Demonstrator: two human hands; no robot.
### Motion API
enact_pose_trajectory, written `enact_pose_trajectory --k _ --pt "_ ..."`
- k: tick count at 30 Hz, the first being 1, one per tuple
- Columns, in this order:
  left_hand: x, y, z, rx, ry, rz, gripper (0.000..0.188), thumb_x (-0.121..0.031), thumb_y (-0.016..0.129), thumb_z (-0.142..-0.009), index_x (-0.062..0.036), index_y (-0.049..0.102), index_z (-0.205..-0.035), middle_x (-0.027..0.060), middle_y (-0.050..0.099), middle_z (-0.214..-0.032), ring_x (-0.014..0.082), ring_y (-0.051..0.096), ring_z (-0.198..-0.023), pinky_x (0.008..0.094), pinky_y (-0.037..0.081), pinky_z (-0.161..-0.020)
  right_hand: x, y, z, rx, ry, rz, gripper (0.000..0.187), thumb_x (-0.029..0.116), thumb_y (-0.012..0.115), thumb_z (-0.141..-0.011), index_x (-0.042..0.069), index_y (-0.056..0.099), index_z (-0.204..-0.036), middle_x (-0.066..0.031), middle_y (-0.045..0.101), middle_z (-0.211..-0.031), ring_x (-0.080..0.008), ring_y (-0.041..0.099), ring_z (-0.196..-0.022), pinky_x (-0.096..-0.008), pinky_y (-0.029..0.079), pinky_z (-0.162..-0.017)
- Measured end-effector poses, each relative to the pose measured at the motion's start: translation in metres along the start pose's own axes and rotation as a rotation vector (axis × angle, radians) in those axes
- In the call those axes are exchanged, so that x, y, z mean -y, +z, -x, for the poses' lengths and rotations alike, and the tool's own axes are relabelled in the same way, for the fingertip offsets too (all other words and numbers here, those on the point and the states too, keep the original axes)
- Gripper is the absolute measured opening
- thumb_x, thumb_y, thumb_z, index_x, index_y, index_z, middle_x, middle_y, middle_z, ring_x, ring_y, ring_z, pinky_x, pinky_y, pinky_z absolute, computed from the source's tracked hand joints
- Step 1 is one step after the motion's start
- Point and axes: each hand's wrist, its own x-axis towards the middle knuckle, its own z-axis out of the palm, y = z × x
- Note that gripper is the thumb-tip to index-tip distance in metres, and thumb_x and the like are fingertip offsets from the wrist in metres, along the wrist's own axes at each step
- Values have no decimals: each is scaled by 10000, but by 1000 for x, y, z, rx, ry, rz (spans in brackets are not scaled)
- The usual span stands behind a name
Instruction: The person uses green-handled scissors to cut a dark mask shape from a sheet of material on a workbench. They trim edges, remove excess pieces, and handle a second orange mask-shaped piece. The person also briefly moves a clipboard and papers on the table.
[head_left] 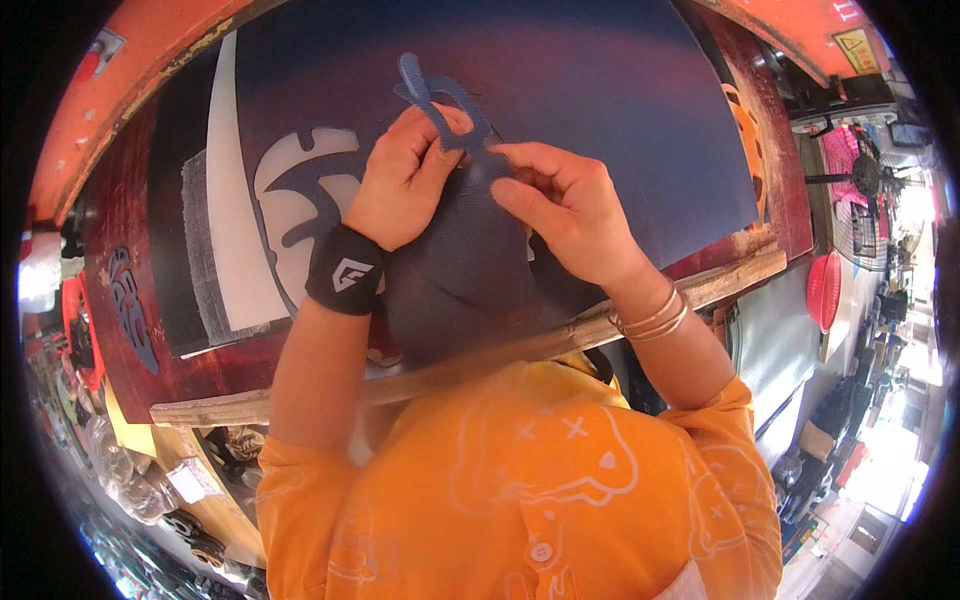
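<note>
A dark blue cut-out piece (465,110) with curved strips and loops stands up from my left hand (400,185), whose fingers are closed around its lower part. My right hand (565,205) is closed in a pinch at the right lower edge of this piece. A blurred dark expanse of sheet lies below both hands. Underneath is a large dark blue sheet (660,150). At its left, curved openings are cut through the sheet, and the white board (222,230) shows through them.
A wooden strip (720,278) edges the dark red table (110,205) in front of me. Another blue cut-out piece (130,305) lies at the left. Orange cut-out material (745,140) lies at the right. An orange machine frame (90,110) arches around the table, and a fan (862,180) stands at the right.
</note>
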Motion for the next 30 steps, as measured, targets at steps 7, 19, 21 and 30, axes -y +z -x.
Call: enact_pose_trajectory --k 7,19,21,30 --pt "-40 10 22 -256 68 -544 192 -55 609 -827 -23 586 -1015 144 569 -995 245 590 -916 333 474 -783 -9 -11 12 253 219 -333 171 146 624 -867 -25 632 -867 5 588 -723 -53 513 -644 -212 447 -580" --pt "-55 36 66 -166 10 -615 476 -96 796 -650 -30 628 -1091 128 615 -985 250 618 -873 308 497 -759 -17 6 16 103 -6 -151 270 179 573 -905 -21 575 -723 -37 496 -577 -76 426 -547 -265 377 -512" --pt "-54 35 63 -154 0 -560 414 -60 775 -667 -24 645 -1058 124 627 -925 242 625 -830 299 496 -733 -21 8 17 57 -105 -32 258 176 585 -894 -17 568 -724 -88 500 -580 -144 443 -511 -275 383 -509" --pt "-40 22 60 -147 48 -442 219 11 726 -673 -53 684 -877 95 636 -771 217 611 -664 274 483 -585 -20 7 2 -134 -408 218 232 179 668 -824 -6 570 -726 -127 602 -691 -263 581 -626 -313 463 -570"
